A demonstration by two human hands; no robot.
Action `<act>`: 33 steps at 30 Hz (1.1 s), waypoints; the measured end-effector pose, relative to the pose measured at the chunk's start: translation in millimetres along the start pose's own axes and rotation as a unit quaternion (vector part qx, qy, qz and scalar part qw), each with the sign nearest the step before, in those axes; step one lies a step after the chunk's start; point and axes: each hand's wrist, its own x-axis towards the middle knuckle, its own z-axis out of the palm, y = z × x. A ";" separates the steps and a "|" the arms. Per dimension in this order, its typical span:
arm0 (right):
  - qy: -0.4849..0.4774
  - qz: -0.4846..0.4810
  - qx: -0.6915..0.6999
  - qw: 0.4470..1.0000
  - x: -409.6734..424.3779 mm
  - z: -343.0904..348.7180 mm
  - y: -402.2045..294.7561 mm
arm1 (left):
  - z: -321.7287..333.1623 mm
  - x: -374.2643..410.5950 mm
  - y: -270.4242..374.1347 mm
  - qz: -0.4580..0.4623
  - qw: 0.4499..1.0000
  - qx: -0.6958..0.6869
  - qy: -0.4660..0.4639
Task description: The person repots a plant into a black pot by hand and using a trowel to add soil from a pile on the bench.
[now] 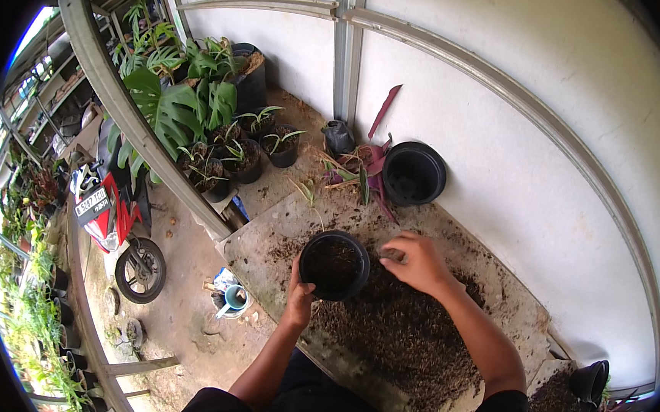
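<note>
My left hand (299,301) grips the near left side of a round black plastic plant pot (362,277), its thumb at the rim. Dark potting mix (331,263) shows inside the pot. To the right of it, my right hand (420,264) is raised with fingers curled towards the thumb. Something greyish and small shows at its fingertips, but I cannot tell whether it is held. Below both hands, a heap of loose brown potting mix (401,337) spreads over the concrete tabletop (271,230). Just beyond the pot lies a small green-leaved seedling (306,192).
An empty black pot (414,174) stands against the white wall (484,130), beside purple-leaved cuttings (376,160). Several small potted plants (244,157) are grouped at the back left. A metal post (135,118), a red motorcycle (114,208) and a light-blue dipper (235,297) are to the left.
</note>
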 end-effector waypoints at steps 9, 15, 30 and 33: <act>0.068 -0.211 -0.211 0.952 14.7 31.7 -60.8 | 13.1 -10.5 23.4 0.028 0.996 0.084 -0.016; 0.061 -0.228 -0.170 0.957 29.7 51.7 -46.4 | 15.2 -18.5 24.0 0.009 0.998 0.053 -0.016; 0.020 -0.143 -0.159 0.977 27.6 80.5 -53.9 | 28.9 -31.3 38.8 -0.089 0.992 0.086 -0.017; 0.059 -0.104 -0.064 0.991 25.1 64.3 -53.5 | 23.5 -31.8 34.8 -0.100 0.993 0.063 0.004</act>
